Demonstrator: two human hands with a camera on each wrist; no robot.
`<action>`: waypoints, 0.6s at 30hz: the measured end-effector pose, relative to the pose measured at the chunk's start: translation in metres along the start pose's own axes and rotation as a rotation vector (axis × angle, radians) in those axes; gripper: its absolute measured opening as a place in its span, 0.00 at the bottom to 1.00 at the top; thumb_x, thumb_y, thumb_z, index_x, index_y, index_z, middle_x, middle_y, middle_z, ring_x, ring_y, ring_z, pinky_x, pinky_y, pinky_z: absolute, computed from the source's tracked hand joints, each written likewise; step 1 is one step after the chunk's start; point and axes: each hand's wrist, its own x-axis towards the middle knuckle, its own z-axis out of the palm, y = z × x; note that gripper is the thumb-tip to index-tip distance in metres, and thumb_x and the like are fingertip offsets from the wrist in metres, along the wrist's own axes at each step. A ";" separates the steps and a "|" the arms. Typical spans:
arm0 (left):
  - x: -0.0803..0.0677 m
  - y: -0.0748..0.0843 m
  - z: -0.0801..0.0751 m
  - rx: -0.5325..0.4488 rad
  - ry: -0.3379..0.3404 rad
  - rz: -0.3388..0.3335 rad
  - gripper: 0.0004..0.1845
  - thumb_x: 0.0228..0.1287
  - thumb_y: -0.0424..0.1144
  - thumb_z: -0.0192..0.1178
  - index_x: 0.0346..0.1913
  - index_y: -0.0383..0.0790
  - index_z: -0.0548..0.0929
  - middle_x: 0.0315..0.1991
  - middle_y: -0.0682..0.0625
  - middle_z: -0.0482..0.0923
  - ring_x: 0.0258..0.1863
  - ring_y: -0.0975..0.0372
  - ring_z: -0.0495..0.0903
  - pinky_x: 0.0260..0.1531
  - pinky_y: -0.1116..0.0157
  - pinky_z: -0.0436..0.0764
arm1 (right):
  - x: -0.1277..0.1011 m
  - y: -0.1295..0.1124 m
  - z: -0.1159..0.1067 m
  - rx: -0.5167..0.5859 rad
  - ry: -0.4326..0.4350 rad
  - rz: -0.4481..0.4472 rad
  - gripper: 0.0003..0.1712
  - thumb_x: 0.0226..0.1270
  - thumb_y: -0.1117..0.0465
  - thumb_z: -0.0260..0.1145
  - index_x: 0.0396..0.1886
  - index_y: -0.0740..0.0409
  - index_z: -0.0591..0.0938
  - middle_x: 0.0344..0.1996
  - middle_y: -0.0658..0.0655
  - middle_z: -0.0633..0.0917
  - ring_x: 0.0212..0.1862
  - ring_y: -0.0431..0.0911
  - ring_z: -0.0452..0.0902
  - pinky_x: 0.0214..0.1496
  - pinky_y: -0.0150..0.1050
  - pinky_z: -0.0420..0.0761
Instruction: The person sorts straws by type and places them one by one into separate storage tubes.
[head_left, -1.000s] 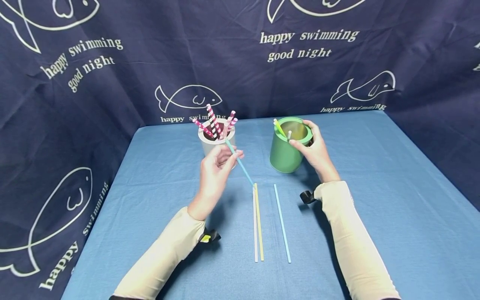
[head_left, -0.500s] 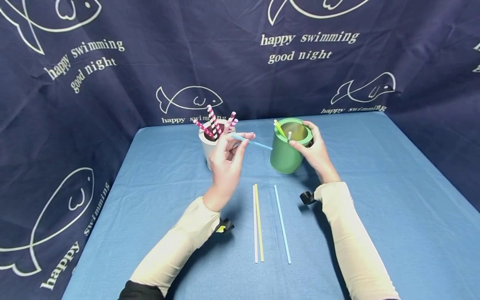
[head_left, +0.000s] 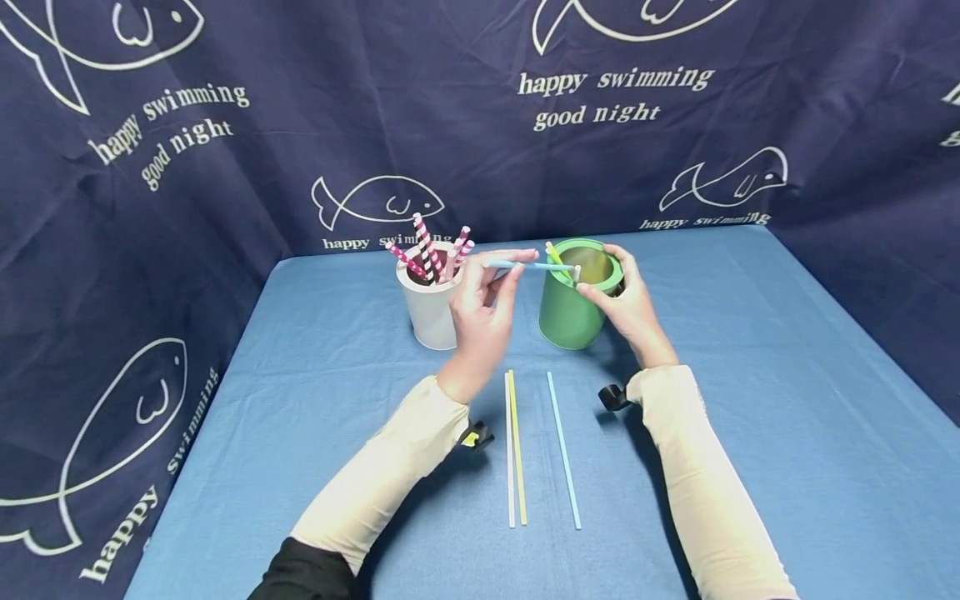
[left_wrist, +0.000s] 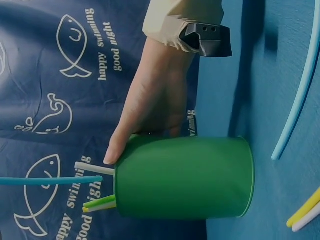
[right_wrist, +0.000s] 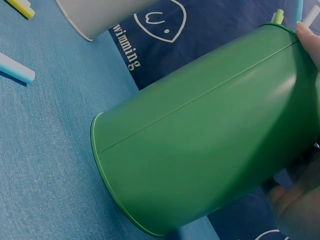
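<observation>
My left hand (head_left: pixel 483 312) pinches a light blue straw (head_left: pixel 543 267), held nearly level with its far end over the rim of a green cylindrical can (head_left: pixel 568 321). In the left wrist view this blue straw (left_wrist: pixel 55 180) lies in front of the can's mouth. My right hand (head_left: pixel 633 312) grips the green can by its right side, thumb at the rim. A white straw (left_wrist: pixel 92 168) and green and yellow straws (left_wrist: pixel 100 203) stick out of the can. In the right wrist view the can (right_wrist: pixel 210 130) hides part of the right hand (right_wrist: pixel 300 210).
Left of the green can stands a white can (head_left: pixel 431 312) with several patterned pink, red and black straws (head_left: pixel 422 250). On the blue cloth lie a white straw (head_left: pixel 510 450), a yellow straw (head_left: pixel 517 450) and another blue straw (head_left: pixel 564 450). A dark printed curtain (head_left: pixel 480 117) hangs behind.
My left hand has moved up and right with the blue straw, which has swung from slanting down at the table to level, its end reaching the green can's rim. The right hand keeps its grip.
</observation>
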 end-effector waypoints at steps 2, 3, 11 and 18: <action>0.000 -0.002 0.003 0.016 -0.011 -0.010 0.07 0.65 0.24 0.56 0.43 0.21 0.73 0.40 0.29 0.83 0.45 0.43 0.84 0.46 0.60 0.85 | 0.000 0.000 0.000 -0.003 0.000 0.000 0.43 0.62 0.57 0.68 0.73 0.48 0.58 0.64 0.58 0.68 0.54 0.41 0.69 0.54 0.26 0.69; 0.000 -0.004 0.005 0.023 -0.016 -0.014 0.07 0.66 0.24 0.56 0.43 0.21 0.74 0.40 0.29 0.83 0.44 0.44 0.84 0.45 0.61 0.85 | -0.001 0.000 0.000 -0.006 0.001 0.000 0.43 0.62 0.56 0.68 0.73 0.48 0.58 0.64 0.58 0.68 0.54 0.41 0.69 0.54 0.26 0.69; 0.000 -0.018 0.014 0.071 -0.023 -0.058 0.07 0.67 0.27 0.57 0.42 0.24 0.74 0.41 0.32 0.84 0.43 0.47 0.85 0.41 0.60 0.86 | -0.001 0.000 0.000 -0.005 0.009 -0.005 0.43 0.61 0.57 0.69 0.73 0.49 0.58 0.63 0.58 0.69 0.54 0.40 0.69 0.55 0.26 0.69; 0.000 -0.032 0.022 0.119 -0.043 -0.090 0.07 0.67 0.29 0.57 0.41 0.26 0.75 0.40 0.35 0.85 0.42 0.50 0.86 0.40 0.65 0.85 | 0.000 0.000 0.000 0.002 0.003 -0.006 0.43 0.61 0.58 0.69 0.73 0.50 0.58 0.63 0.58 0.69 0.55 0.40 0.69 0.56 0.27 0.68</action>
